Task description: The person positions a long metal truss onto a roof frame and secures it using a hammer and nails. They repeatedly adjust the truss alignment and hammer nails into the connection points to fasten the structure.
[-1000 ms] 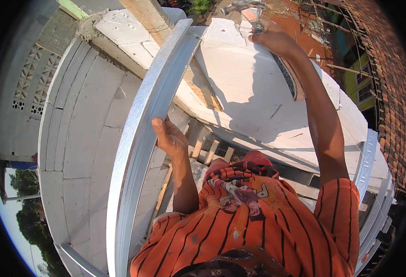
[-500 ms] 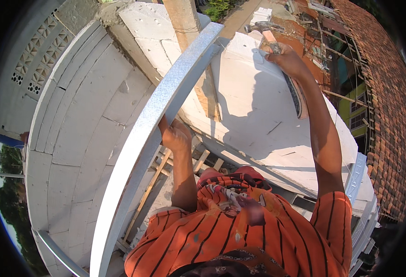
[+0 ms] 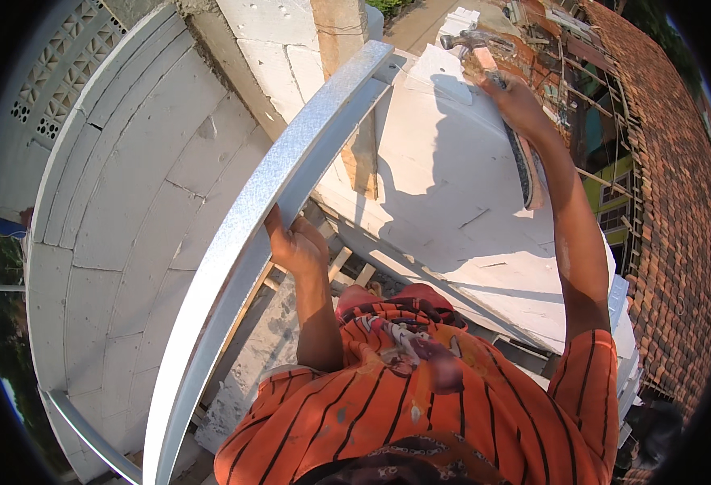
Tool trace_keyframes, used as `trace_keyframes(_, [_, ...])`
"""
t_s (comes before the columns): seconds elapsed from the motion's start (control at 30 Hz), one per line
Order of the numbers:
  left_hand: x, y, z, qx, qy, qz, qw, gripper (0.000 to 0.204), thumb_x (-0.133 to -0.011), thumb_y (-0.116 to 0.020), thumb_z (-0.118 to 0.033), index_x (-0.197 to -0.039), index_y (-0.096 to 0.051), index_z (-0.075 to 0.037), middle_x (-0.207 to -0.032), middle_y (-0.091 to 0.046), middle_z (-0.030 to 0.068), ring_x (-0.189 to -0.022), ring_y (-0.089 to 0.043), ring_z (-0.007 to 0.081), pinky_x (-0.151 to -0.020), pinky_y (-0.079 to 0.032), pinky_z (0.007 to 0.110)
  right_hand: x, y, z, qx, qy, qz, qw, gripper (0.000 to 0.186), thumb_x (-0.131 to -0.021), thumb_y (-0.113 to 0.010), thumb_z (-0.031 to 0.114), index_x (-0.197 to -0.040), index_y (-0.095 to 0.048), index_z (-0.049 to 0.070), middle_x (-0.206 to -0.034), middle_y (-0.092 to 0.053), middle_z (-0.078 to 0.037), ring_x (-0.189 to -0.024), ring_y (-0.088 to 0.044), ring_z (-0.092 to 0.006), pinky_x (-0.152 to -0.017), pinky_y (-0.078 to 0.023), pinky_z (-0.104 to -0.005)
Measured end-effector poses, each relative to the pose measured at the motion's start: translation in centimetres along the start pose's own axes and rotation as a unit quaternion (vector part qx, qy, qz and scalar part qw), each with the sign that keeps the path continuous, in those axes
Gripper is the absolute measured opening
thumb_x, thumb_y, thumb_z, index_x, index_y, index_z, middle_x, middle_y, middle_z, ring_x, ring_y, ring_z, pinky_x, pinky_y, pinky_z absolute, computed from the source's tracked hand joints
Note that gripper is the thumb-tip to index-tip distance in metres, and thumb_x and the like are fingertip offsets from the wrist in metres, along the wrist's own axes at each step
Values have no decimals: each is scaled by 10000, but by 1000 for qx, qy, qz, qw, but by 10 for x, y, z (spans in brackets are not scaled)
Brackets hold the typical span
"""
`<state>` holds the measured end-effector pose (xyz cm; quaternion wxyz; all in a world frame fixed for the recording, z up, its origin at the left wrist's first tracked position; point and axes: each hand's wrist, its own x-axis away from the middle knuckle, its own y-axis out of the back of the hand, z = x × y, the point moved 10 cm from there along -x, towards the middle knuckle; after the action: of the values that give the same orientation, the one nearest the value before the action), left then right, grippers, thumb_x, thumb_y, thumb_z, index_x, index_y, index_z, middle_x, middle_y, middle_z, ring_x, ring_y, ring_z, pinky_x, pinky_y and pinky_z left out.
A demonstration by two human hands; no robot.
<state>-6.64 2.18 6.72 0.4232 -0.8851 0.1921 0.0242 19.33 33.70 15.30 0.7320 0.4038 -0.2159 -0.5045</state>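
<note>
My left hand (image 3: pixel 295 242) is closed round a long galvanized steel channel (image 3: pixel 242 230), which runs diagonally from the lower edge up to the wall top; my thumb is partly hidden behind it. At upper right my right hand (image 3: pixel 510 101) grips a claw hammer (image 3: pixel 475 47) by its handle, head upward, just over a white block wall (image 3: pixel 436 202). A long dark-edged strip (image 3: pixel 519 170) lies along that wall below my hand; I cannot make out what it is. A timber post (image 3: pixel 333 24) stands behind the channel's upper end.
A light block wall (image 3: pixel 129 226) with a loose metal length (image 3: pixel 88 428) is on the left. Below me are wooden slats (image 3: pixel 341 260) in a recess. Beyond the right wall are a tiled roof (image 3: pixel 662 202), bamboo poles and a dirt path (image 3: pixel 420 24).
My view has shifted, moving the walls within the picture. The channel has turned to show more of its bright top face, and my left thumb has gone behind it. The hammer stays in my right hand.
</note>
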Motion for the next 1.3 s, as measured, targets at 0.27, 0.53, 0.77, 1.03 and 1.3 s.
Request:
trace_keyframes(0.27, [-4, 12, 9, 35, -22, -6, 999, 261, -860, -558, -126, -1068, -556, 33, -1070, -559, 88, -1027, -504, 156, -923, -358, 295, 24, 33, 77, -87, 59, -3, 994, 339, -921, -449, 404, -837, -500, 79, -608, -421, 40, -497, -422, -54, -484, -356, -208])
trace_keyframes(0.53, [0, -1, 5, 48, -7, 11, 999, 237, -833, -582, -90, -1039, -565, 28, -1068, -562, 77, -1025, -519, 156, -905, -376, 297, 12, 8, 122, 85, 154, 146, 974, 301, -924, -413, 289, -806, -541, 44, -541, -412, 33, -438, -435, -65, -443, -348, -231])
trace_keyframes(0.77, [3, -5, -4, 32, -76, 26, 996, 180, -839, -542, -36, -1011, -567, 10, -1032, -566, 67, -974, -525, 150, -903, -375, 300, -9, 7, 130, 136, 117, 162, 970, 334, -910, -399, 254, -852, -587, -16, -503, -448, -12, -411, -457, -93, -443, -391, -276])
trace_keyframes(1.03, [3, -5, -6, 24, -93, 29, 995, 174, -830, -466, 83, -962, -563, 25, -992, -562, 80, -919, -527, 142, -898, -375, 288, -13, -7, 120, 184, 90, 233, 951, 386, -934, -362, 271, -902, -584, -44, -525, -488, -19, -413, -488, -91, -486, -447, -252])
trace_keyframes(1.3, [7, -2, -9, -95, -150, 22, 984, 319, -740, -433, 199, -1007, -560, 78, -975, -549, 80, -885, -518, 139, -823, -404, 237, -1, -20, 117, 171, 100, 262, 944, 381, -937, -353, 267, -901, -595, -25, -531, -492, -25, -411, -479, -106, -493, -446, -255])
